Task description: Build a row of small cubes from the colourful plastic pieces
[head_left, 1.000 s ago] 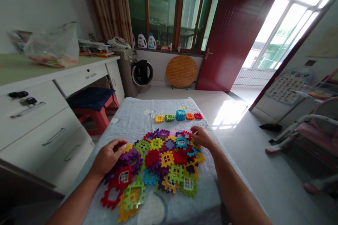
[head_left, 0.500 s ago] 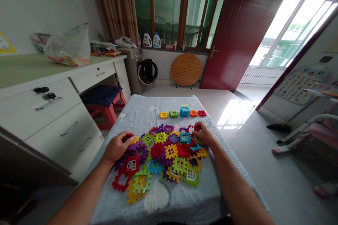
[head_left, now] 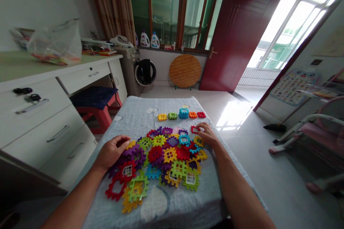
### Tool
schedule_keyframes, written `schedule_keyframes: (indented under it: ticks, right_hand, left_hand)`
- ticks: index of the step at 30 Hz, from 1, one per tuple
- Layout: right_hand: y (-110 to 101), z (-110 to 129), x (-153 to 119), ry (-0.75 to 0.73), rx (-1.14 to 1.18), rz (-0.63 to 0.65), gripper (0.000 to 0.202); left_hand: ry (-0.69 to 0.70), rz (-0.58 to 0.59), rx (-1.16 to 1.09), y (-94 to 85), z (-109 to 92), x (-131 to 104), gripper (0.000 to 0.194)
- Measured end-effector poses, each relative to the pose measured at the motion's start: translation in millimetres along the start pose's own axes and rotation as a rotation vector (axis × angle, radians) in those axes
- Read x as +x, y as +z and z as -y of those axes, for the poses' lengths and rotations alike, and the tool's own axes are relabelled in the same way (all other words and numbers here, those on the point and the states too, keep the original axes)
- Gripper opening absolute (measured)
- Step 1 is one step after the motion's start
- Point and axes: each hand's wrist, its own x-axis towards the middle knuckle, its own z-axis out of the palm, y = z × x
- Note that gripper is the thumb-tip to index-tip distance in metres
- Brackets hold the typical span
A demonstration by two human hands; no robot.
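Observation:
Several notched plastic squares in red, purple, yellow, green and blue lie in a pile on the cloth-covered table (head_left: 134, 114). My left hand (head_left: 113, 151) rests at the pile's left edge, its fingertips on a yellow piece (head_left: 130, 144). At the upper right of the pile, my right hand (head_left: 206, 134) has its thumb and fingers on a red square (head_left: 195, 129). Behind the pile stands a row: a yellow piece (head_left: 162, 117), a green one (head_left: 172, 116), a taller blue stack (head_left: 184, 113), an orange one (head_left: 192, 115) and a red one (head_left: 201, 115).
A white desk (head_left: 34, 78) with drawers and a red stool (head_left: 100, 114) with a dark top stand on the left. A washing machine (head_left: 131, 68) and a round wooden board (head_left: 185, 71) are beyond the table. A pink-seated chair (head_left: 319, 132) is at the right.
The view has shifted slightly to the right. The red square at my right hand now lies apart from the neighbouring pieces, a little to the right. My left hand stays by the yellow piece.

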Motion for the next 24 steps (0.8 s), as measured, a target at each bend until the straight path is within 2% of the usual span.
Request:
schedule_keyframes:
  ticks: [3,6,8,11,17,20,24]
  right_hand:
    - [-8.5,12.5,-3.0,-0.014,0.067,0.000,0.022]
    - [-12.2,31.2,-8.6,-0.066,0.114,0.142,0.018]
    - [-9.8,42.9,-12.6,-0.110,0.097,0.217,0.023]
    - [-1.4,53.6,-15.6,-0.189,0.053,0.252,0.038]
    - [8.2,58.2,-13.7,-0.224,0.123,0.268,0.046]
    - [9.4,58.8,-12.5,-0.206,0.179,0.264,0.036]
    - [15.4,54.4,-9.4,-0.083,0.282,0.247,0.022]
  left_hand:
    - [0.001,-0.002,0.004,-0.7,-1.8,-0.6,0.036]
    - [-0.002,0.001,0.000,-0.4,-3.1,-1.5,0.035]
    - [-0.005,0.001,-0.003,0.2,-3.3,-1.8,0.034]
    - [0.000,-0.003,-0.003,1.1,-2.1,-1.8,0.034]
    - [0.004,0.000,0.015,1.3,-0.7,-1.4,0.034]
    - [0.011,-0.011,0.016,0.8,-2.1,-1.4,0.034]
    - [0.010,-0.012,0.003,0.5,-3.1,-1.4,0.034]
